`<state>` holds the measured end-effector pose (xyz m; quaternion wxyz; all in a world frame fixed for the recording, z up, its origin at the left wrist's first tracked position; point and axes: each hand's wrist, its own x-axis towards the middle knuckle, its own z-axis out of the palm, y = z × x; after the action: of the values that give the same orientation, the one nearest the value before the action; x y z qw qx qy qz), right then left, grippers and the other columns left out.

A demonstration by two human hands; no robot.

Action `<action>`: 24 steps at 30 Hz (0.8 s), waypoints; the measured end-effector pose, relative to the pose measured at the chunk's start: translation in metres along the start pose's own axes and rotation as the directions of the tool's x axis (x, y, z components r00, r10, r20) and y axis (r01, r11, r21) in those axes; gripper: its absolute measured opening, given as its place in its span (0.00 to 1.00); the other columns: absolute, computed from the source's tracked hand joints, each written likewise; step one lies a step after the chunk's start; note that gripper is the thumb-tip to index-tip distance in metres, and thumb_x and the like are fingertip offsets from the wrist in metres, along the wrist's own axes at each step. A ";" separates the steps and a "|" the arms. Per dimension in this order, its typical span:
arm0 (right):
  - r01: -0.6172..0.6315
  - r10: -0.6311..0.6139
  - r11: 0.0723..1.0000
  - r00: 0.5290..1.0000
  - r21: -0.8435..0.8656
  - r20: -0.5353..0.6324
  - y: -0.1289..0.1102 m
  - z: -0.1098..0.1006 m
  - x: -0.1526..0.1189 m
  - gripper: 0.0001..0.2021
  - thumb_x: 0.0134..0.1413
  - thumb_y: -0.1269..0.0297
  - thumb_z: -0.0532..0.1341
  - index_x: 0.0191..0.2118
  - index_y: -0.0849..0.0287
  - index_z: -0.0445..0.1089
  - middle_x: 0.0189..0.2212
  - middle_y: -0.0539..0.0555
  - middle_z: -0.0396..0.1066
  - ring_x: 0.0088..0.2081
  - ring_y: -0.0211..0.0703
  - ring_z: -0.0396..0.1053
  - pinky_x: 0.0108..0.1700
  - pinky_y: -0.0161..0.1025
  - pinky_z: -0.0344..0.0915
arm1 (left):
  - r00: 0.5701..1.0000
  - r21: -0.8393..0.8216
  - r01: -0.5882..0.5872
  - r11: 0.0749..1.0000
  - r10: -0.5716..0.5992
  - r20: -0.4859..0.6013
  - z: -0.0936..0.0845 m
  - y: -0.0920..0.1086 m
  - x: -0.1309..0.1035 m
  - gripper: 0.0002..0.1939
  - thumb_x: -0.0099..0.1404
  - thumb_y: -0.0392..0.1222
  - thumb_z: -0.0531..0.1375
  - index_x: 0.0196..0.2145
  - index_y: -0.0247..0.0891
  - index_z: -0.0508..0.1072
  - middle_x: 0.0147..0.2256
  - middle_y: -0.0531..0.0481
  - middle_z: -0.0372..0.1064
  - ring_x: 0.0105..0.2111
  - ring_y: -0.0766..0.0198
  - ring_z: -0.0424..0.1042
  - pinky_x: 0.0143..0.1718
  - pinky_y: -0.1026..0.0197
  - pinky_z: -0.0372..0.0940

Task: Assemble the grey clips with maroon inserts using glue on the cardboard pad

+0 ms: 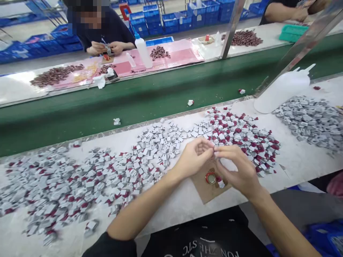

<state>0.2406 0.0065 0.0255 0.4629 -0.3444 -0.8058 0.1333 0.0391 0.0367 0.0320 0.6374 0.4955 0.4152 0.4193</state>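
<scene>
My left hand (194, 157) and my right hand (238, 167) meet at the fingertips above a brown cardboard piece (205, 191). Both are closed in a pinch, and whatever sits between the fingertips is too small and hidden to make out. Below them on the cardboard rests a small round red-rimmed container (210, 178), with a small white and red piece (220, 183) just right of it. Behind my hands spreads a pile of white and dark red pieces (241, 135). White pieces (160, 142) lie beyond my left hand.
A long heap of grey and red pieces (66, 185) covers the left. A white bottle (284, 89) lies by grey pieces (313, 121) at right. Beyond the green belt (160, 92), a person (102, 35) works; another person's arm (284, 12) shows at upper right.
</scene>
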 end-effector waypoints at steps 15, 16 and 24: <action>-0.679 0.662 0.570 0.713 0.464 0.230 -0.039 0.000 -0.046 0.02 0.72 0.63 0.72 0.44 0.50 0.84 0.41 0.54 0.84 0.42 0.47 0.85 0.44 0.40 0.83 | 0.982 0.359 -0.124 0.925 0.167 -0.092 0.016 -0.023 -0.082 0.09 0.78 0.36 0.64 0.51 0.43 0.83 0.47 0.46 0.85 0.46 0.56 0.84 0.50 0.52 0.78; -0.699 0.681 0.559 0.694 0.445 0.235 -0.038 -0.001 -0.048 0.02 0.72 0.63 0.72 0.43 0.50 0.83 0.40 0.54 0.84 0.41 0.47 0.85 0.42 0.40 0.83 | 0.977 0.458 -0.148 0.876 0.201 -0.070 0.011 -0.023 -0.081 0.10 0.79 0.36 0.64 0.53 0.43 0.82 0.48 0.45 0.85 0.47 0.55 0.83 0.51 0.51 0.78; -0.621 0.600 0.776 0.780 0.109 0.178 -0.045 -0.017 -0.064 0.07 0.71 0.73 0.66 0.43 0.52 0.78 0.41 0.54 0.80 0.43 0.49 0.81 0.45 0.45 0.78 | 0.863 0.937 0.327 0.119 0.366 -0.348 -0.037 -0.028 -0.063 0.12 0.75 0.42 0.69 0.51 0.32 0.83 0.52 0.29 0.73 0.53 0.33 0.69 0.56 0.33 0.67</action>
<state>0.2564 -0.0715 0.0165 0.3661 -0.5392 -0.6656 0.3637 -0.0114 -0.0169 0.0061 0.0038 0.6664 0.7289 0.1566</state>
